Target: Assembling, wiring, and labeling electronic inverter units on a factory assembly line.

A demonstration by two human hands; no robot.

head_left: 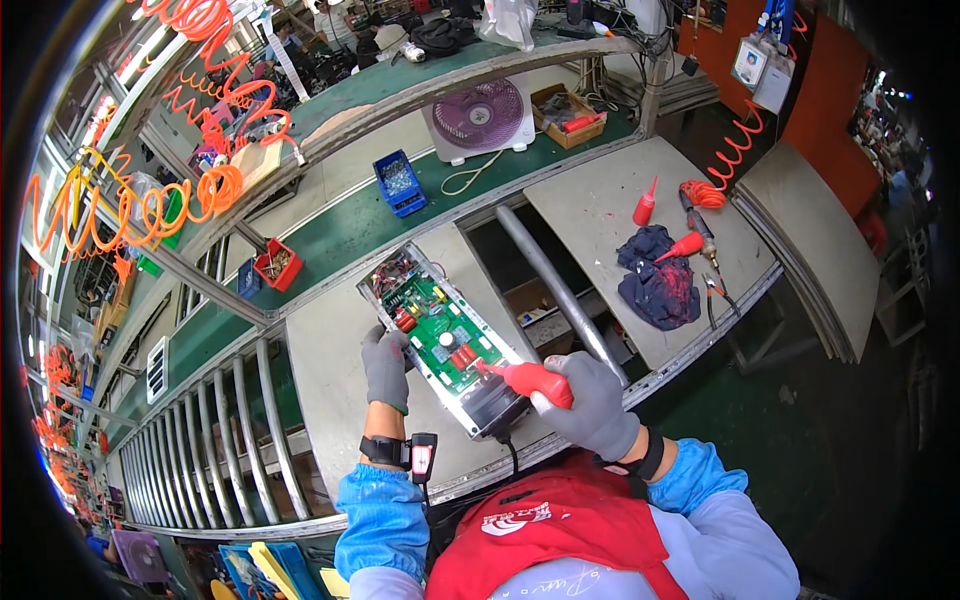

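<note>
A green circuit board (428,322) sits inside a long open metal housing (484,322), which lies at a slant on the grey work board. My gloved left hand (385,366) grips the housing's left side wall, though some of its fingers are hidden. In my gloved right hand (592,405) is a red squeeze bottle (540,384), tilted with its nozzle pointing left. The nozzle tip is at the red cylindrical parts (463,357) near the board's lower end; whether it touches them I cannot tell. A black cable (513,452) leaves the housing's black near end.
To the right lie a dark stained cloth (658,285), red bottles (645,207), a power screwdriver (698,220) on a coiled red hose and pliers (712,292). Metal rollers (230,440) run left. Beyond are a blue screw bin (400,185), red bin (278,266) and purple fan (480,115).
</note>
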